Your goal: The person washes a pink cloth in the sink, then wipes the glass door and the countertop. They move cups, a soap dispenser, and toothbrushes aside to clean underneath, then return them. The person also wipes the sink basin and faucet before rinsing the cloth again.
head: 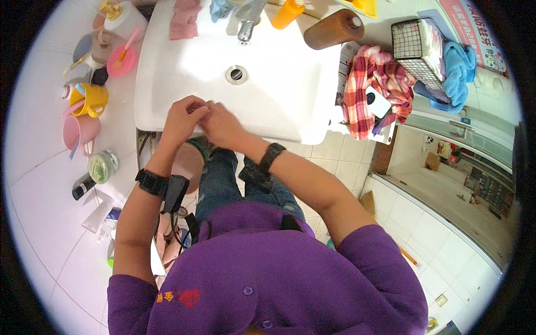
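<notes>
My left hand and my right hand meet over the front rim of a white washbasin, left of its middle. Their fingertips touch; whether something small is between them is hidden. Black straps are around both wrists, and a black device hangs by the left one. Beyond the hands are the metal drain and the faucet. A pink cloth lies over the basin's back left rim, with a light blue cloth beside it.
A yellow mug, a pink cup, a jar and tubes line the left ledge. An orange bottle and a brown bottle stand at the back right. Right of the basin are a plaid cloth and a wire basket.
</notes>
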### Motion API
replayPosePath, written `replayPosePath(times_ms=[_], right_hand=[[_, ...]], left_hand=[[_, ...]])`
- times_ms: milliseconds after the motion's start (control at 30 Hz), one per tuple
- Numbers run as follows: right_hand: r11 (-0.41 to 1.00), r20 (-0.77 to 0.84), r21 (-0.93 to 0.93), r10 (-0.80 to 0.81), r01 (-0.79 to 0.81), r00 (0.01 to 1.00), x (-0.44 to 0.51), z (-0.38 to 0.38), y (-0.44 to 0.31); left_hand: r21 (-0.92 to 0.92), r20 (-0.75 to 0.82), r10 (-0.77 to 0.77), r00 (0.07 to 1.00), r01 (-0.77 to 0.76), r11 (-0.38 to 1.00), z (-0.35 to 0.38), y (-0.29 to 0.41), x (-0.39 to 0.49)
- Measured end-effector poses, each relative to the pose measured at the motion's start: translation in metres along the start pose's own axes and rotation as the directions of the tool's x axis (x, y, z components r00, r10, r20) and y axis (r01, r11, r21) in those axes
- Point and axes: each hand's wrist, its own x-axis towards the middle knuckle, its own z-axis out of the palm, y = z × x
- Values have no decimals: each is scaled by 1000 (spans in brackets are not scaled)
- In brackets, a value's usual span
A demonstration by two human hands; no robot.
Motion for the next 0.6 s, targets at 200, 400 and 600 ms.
replayPosePath(times_ms=[200,400,600], right_hand=[[990,168,8,134,-137,977,-72,-44,72],[530,98,487,757,-694,646,-129,-148,132],[168,-86,983,788,-79,609,-128,-200,163]], left_hand=[[44,-72,112,991,-108,993,-3,38,18],[150,-11,435,901,-428,891,94,107,70],[285,-367,576,731,-501,817,191,161,138]])
